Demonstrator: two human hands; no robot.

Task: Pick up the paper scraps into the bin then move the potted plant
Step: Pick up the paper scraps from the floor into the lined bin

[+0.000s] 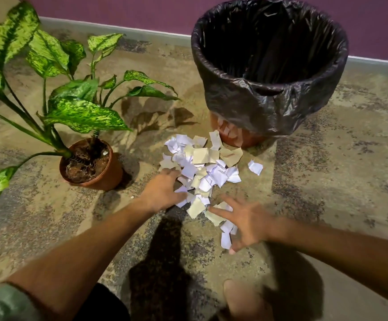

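Right hand: fingers spread, flat against the near edge of the paper scraps. Left hand: fingers extended onto the pile's left side, holding nothing. Paper scraps: white and tan pieces heaped on the floor, reaching the foot of the bin. Potted plant: left of the pile, brown pot, variegated leaves. Bin: beyond the pile, black liner, by the purple wall.
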